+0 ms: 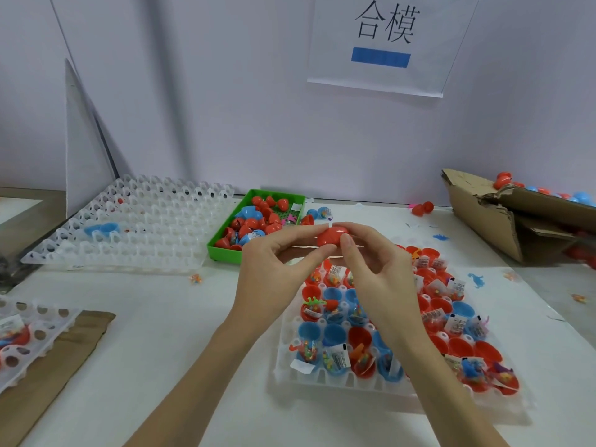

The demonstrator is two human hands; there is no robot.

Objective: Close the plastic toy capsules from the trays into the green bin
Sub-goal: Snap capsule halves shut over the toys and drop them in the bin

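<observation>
A red capsule [331, 237] is held in the air between both hands, above the far end of the filled tray. My left hand [277, 266] pinches its left side with thumb and forefinger. My right hand [377, 269] pinches its right side the same way. Below them a white tray [322, 375] holds several open red and blue capsule halves with small toys and paper slips. The green bin [225, 250] stands just beyond the hands, holding several red and blue capsules.
An empty white tray [135, 227] with one blue capsule half lies at the back left. Another tray [35, 337] on brown cardboard sits at the left edge. A torn cardboard box [490, 217] with capsules stands at the right. Loose capsules and small toys lie scattered about the table.
</observation>
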